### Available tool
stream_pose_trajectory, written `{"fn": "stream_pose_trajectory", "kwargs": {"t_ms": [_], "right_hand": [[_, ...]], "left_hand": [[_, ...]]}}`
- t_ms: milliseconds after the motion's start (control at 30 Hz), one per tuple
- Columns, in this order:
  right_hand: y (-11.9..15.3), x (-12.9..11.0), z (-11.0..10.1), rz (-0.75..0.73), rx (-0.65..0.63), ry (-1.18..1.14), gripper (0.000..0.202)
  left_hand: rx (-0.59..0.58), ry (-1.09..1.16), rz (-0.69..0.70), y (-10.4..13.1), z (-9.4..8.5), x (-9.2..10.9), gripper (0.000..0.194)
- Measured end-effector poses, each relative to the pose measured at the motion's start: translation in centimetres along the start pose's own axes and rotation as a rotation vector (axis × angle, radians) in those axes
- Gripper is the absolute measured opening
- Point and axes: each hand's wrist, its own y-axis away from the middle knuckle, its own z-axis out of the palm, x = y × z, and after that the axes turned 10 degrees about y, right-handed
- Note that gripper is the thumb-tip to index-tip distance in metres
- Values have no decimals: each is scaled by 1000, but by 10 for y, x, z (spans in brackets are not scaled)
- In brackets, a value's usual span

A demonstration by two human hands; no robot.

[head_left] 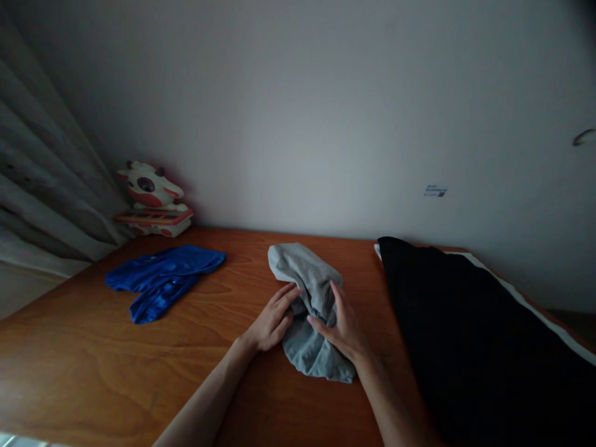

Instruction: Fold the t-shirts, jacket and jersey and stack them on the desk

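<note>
A crumpled light-grey cloth garment (pixel 321 282) lies on the wooden table in front of me, its exact kind hidden by the folds. My left hand (pixel 272 320) rests at its left edge, with fingers stretched out and lying against the fabric. On the other side, my right hand (pixel 343 328) has its thumb and fingers around a bunched fold in the middle of the garment. The gathered lower part of the cloth spreads out beneath and between the two hands, nearest to me.
A blue shiny garment (pixel 170 273) lies on the wooden table (pixel 107 366) at left. Behind it, a cow-shaped toy keyboard (pixel 156 205) stands beside the curtain (pixel 41 161). Black cloth (pixel 470 335) with a white layer underneath covers the right side. A wall (pixel 302 124) borders the back.
</note>
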Motion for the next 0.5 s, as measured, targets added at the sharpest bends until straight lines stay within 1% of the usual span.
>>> {"fn": "stream_pose_trajectory", "kwargs": {"t_ms": [67, 100, 133, 200, 233, 300, 333, 400, 433, 500], "right_hand": [[0, -3, 4, 35, -93, 30, 93], [-1, -5, 6, 60, -108, 49, 96], [-2, -8, 7, 89, -112, 62, 93], [-6, -15, 8, 159, -122, 47, 75], [-8, -19, 8, 199, -141, 16, 62], [-10, -25, 6, 283, -204, -101, 39], [-9, -27, 4, 325, -236, -186, 34], [-6, -26, 0, 411, -268, -386, 38], [-5, -23, -2, 444, -258, -476, 41], [-3, -12, -6, 472, -180, -574, 45]], "left_hand": [[-65, 12, 66, -1, 0, 4, 57], [-84, 27, 84, -1, 0, 5, 58], [-92, 43, 94, -1, 0, 7, 58], [-71, 79, 99, 0, -1, 9, 57], [-34, 98, 91, 0, -1, 9, 55], [87, 129, 59, 1, -1, 10, 52], [165, 138, 40, 1, -2, 9, 50], [354, 138, -2, 1, -4, 5, 47], [455, 134, -24, 0, -6, 2, 45], [630, 145, -84, -1, -12, -6, 40]]}}
